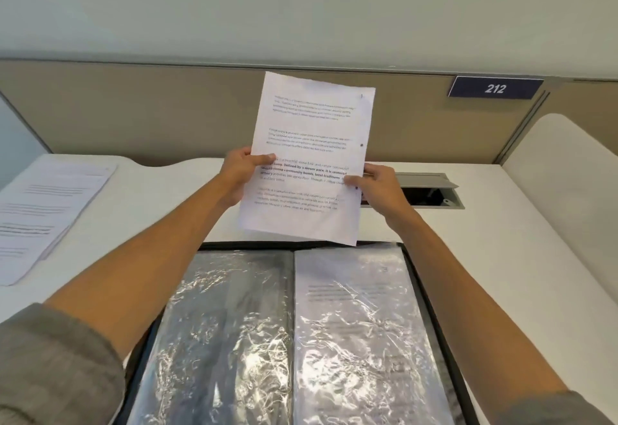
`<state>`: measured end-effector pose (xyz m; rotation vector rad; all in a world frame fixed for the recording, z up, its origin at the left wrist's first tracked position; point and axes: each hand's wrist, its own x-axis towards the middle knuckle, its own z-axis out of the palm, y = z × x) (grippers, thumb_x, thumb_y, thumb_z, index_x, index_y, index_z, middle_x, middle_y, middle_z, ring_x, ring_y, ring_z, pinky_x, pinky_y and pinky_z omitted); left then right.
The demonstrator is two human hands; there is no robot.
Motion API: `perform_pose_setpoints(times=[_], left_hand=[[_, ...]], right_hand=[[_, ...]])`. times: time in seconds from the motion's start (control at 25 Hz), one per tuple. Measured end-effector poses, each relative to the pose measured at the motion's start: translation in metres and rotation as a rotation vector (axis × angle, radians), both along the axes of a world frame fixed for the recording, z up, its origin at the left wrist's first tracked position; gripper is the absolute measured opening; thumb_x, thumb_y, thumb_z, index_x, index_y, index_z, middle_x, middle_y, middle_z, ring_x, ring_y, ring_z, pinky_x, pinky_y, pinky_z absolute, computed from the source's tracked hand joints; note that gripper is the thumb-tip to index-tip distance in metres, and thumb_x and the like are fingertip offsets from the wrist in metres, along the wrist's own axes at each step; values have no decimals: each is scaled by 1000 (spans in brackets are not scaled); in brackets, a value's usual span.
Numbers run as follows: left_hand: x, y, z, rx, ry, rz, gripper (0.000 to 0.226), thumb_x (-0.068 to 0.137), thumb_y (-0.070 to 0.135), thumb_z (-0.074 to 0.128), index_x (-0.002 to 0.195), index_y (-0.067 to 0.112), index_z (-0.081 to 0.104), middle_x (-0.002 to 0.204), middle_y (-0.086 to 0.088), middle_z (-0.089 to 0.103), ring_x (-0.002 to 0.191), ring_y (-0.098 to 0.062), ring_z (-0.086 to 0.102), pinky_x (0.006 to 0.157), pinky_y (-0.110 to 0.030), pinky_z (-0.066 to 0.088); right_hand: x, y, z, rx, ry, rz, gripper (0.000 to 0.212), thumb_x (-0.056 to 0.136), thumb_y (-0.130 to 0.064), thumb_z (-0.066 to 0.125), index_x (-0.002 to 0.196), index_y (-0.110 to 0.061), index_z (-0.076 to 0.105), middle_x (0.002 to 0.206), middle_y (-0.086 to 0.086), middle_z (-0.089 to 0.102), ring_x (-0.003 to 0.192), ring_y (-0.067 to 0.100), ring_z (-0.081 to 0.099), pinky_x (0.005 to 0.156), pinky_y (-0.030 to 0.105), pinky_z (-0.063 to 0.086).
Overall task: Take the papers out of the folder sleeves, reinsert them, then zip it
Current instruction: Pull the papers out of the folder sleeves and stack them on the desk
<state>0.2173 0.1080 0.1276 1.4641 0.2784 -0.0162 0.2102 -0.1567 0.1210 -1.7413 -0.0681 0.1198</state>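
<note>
Two hands hold one sheet of paper (309, 157) upright at the centre of the frame, above the far edge of the open folder (294, 334). Our left hand (239, 170) pinches the sheet's left edge, thumb flat on the printed face and the other fingers hidden behind; our right hand (378, 187) pinches the right edge the same way, thumb in front, fingers curled behind

We judge the main risk to be the sheet buckling or catching on a sleeve's mouth if we feed it in crooked, since it is thin and already tilts slightly to the right. The crinkled plastic could also cling and fold a corner. A loose pinch might let it slide onto the desk (501, 257)

The sheet is white, printed in short blocks of text, one bolder, with small dark holes along its right edge. In the lower frame, the folder's left sleeve (214, 341) looks dark, seemingly without paper, while the right sleeve (361, 331) shows a printed page inside. More sheets (46, 210) lie at the frame's left edge
</note>
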Motion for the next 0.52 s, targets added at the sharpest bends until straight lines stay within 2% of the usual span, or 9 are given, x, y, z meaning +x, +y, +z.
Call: perform_pose_setpoints(times=[0.08,0.28,0.36,0.52], left_hand=[[-7,21,3,-19,23,3,30,89,2,62,118,1,65,111,-12,71,97,-31,69,84,-43,56],[-47,87,-11,74,81,-20,32,85,-10,52,104,10,69,105,-7,73,90,-28,71,67,-32,58],[-62,119,-20,154,114,-6,31,88,-7,53,111,9,67,109,-7,71,94,-28,70,73,-35,57],[-92,190,-35,284,169,21,29,90,0,56,114,12,66,111,-3,70,95,-27,68,79,-38,56]], right_hand=[[-5,22,2,40,-17,-17,25,90,-6,64,113,-9,70,105,2,74,92,17,72,78,32,59],[-32,96,-9,35,-40,-23,20,89,-6,65,107,-13,71,103,1,74,87,13,72,71,23,57],[-43,127,-21,2,-8,15,15,90,-10,65,102,-15,72,99,-3,75,84,10,71,69,25,57],[-61,193,-48,-80,66,75,17,89,-11,68,104,-6,73,105,5,74,91,22,71,79,36,59]])
